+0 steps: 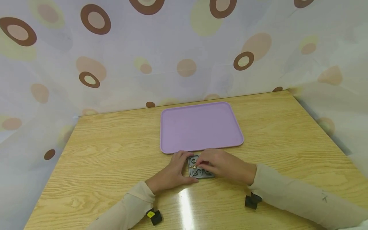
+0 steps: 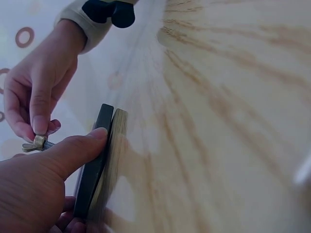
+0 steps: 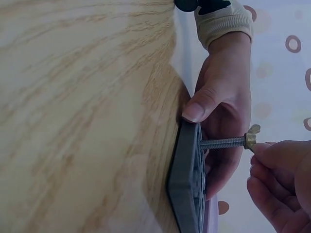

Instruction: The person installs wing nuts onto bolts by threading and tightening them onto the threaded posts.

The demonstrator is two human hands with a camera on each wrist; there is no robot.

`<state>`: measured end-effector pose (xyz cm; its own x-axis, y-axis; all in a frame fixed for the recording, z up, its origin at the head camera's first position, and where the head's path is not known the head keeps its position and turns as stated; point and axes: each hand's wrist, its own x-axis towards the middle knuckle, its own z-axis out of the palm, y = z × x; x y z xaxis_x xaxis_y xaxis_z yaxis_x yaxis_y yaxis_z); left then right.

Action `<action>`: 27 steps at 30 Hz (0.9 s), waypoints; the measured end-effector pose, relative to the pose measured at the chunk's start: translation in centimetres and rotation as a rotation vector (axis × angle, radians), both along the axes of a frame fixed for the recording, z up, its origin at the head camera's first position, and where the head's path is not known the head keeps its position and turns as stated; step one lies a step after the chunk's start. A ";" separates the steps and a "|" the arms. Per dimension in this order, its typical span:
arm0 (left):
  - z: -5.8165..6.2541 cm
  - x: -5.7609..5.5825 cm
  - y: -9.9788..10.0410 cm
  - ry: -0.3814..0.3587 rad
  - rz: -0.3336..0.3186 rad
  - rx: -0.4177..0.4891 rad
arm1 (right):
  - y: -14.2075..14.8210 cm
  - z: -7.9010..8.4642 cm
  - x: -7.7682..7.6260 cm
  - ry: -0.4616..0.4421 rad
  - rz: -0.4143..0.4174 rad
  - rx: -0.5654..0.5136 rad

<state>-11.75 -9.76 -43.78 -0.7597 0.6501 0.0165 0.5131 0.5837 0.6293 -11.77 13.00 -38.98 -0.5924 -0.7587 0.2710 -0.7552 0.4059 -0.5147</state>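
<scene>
A grey metal-looking plate (image 1: 201,174) with raised ring shapes lies on the wooden table, just in front of the tray. My left hand (image 1: 172,174) holds it by its left side, thumb on the near edge and fingers at the far edge. From the plate's face a threaded bolt (image 3: 221,143) stands upright. At the bolt's free end sits a brass wing nut (image 3: 251,137), and my right hand (image 1: 219,162) pinches one of its wings between thumb and index finger. In the left wrist view, the left thumb covers part of the bolt.
Behind the plate, a purple tray (image 1: 201,127) rests on the table (image 1: 115,150). A patterned curtain (image 1: 172,48) hangs along the back and sides. Black pieces (image 1: 252,201) hang at both sleeve cuffs.
</scene>
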 end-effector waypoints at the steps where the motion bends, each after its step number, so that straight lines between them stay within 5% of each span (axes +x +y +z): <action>1: 0.0 0.0 0.0 -0.001 0.001 0.000 | 0.0 0.0 0.0 0.001 0.002 0.003; 27: 0.1 -0.1 -0.1 -0.022 0.001 -0.001 | 0.3 0.1 -0.5 -0.063 0.075 -0.001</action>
